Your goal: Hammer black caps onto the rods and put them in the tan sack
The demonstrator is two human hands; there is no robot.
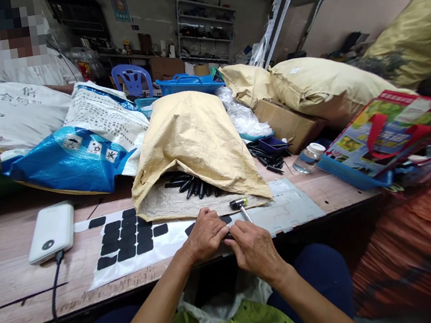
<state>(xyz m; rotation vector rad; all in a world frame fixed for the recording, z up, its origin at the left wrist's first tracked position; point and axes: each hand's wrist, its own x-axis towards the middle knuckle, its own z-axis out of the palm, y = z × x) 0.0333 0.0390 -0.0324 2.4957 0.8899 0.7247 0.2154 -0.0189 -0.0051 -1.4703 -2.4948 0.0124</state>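
My left hand [208, 234] and my right hand [255, 247] meet at the table's front edge. Both are closed, their fingers pinching a small dark piece [229, 236] whose kind is mostly hidden. A small hammer [239, 203] with a black head and metal shaft lies just beyond my right hand; that hand covers the shaft's near end. Left of my hands, several black rounded-square stickers [129, 243] sit on a white backing sheet [111, 275]. Ahead, a tan woven sack [190, 127] lies with its mouth towards me, black pen-like pieces [198, 186] inside.
A white power bank [51, 232] with a cable lies at left, near a blue-white sack [66, 155]. At right are more black pieces [269, 156], a clear jar [308, 158], a cardboard box [288, 122] and a colourful bag [388, 132]. A person [30, 70] is at far left.
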